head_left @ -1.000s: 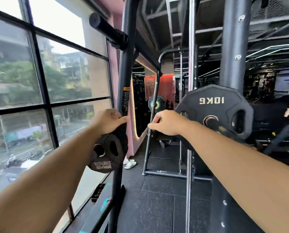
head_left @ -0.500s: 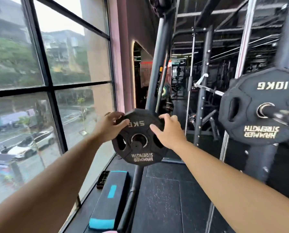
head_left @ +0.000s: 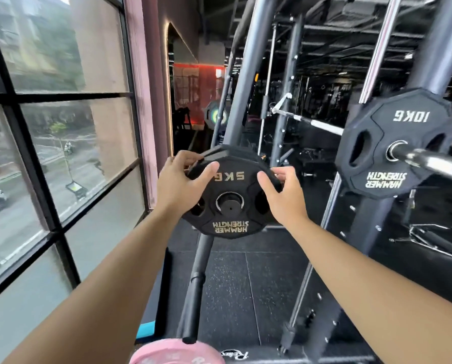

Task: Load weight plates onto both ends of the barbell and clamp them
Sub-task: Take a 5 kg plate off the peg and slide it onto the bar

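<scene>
A black 5 kg plate (head_left: pixel 230 227) hangs on a storage peg of the rack, with at least one more plate behind it. My left hand (head_left: pixel 178 186) grips its upper left edge, thumb on the face. My right hand (head_left: pixel 282 195) grips its upper right edge. To the right, a black 10 kg plate (head_left: pixel 393 164) sits on the chrome barbell sleeve (head_left: pixel 435 162), which sticks out toward me. No clamp shows on that sleeve.
A dark slanted rack post (head_left: pixel 243 82) runs up behind the plates, and a black peg (head_left: pixel 193 298) points down below them. A pink plate (head_left: pixel 175 353) lies at the bottom edge. Large windows (head_left: pixel 62 153) fill the left. Black rubber floor (head_left: pixel 245 285) lies ahead.
The view has swung left and closer to the rack; both hands now grip the 5 kg plate's upper edges more firmly, and the plate appears larger and centred.
</scene>
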